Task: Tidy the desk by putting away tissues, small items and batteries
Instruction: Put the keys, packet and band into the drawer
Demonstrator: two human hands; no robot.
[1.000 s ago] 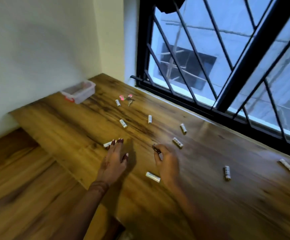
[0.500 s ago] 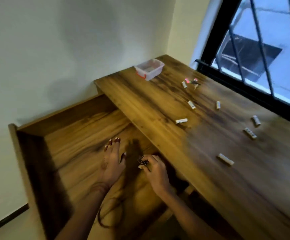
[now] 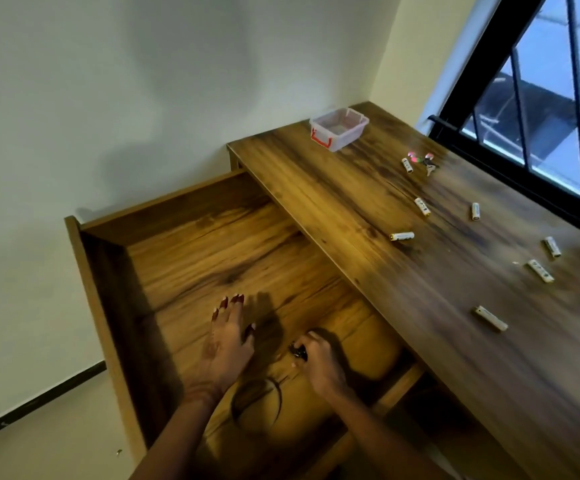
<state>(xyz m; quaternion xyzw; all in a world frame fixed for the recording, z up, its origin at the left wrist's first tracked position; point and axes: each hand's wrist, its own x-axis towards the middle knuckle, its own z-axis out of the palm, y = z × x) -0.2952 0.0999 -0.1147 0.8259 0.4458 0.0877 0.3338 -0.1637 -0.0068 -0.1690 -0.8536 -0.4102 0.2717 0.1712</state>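
Open wooden drawer (image 3: pixel 191 258) beside the desk (image 3: pixel 420 306): right hand (image 3: pixel 319 362) pinches a small dark object (image 3: pixel 298 351) inside; left hand (image 3: pixel 227 337) hovers flat, fingers spread, empty.

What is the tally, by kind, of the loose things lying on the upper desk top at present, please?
White cylindrical batteries: 7, from the one beside the keys to the nearest one.
Clear plastic box with red handle: 1.
Bunch of keys with pink and green tags: 1.
Total: 9.
The small dark item in the right hand is over the lower shelf, so not counted.
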